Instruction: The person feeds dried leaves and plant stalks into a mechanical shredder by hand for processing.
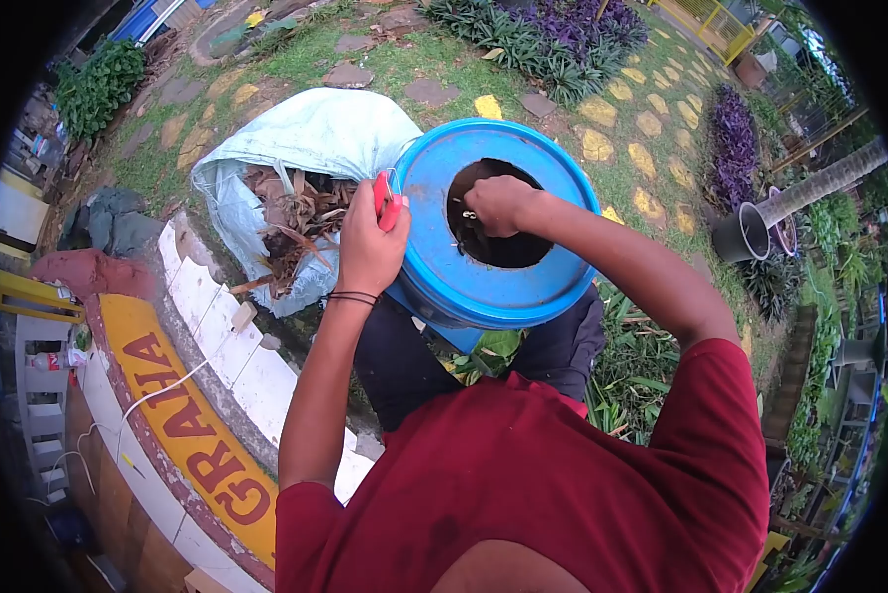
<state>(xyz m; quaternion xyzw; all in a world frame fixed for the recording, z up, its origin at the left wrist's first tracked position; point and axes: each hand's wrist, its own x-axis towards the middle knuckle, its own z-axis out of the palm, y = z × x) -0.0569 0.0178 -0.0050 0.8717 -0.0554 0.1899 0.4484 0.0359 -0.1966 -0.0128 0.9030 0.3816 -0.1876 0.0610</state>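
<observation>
Left hand (368, 242) is gripping a red-handled tool (386, 201) at the left rim of the blue bucket (484, 287) | right hand (500, 205) is closing on something small inside its dark opening | bucket is resting on my lap | I'm judging the blade could nick my right fingers, or the bucket could be tipping off.

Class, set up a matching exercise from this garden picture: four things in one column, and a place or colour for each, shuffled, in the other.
Things:
1. bucket
2. left hand
3. right hand
4. sack

Descriptions:
A. pale, open, dry leaves inside
B. over the dark opening in the bucket
C. blue
D. grips a red tool at the bucket's rim

Pairs: 1-C, 2-D, 3-B, 4-A
</observation>
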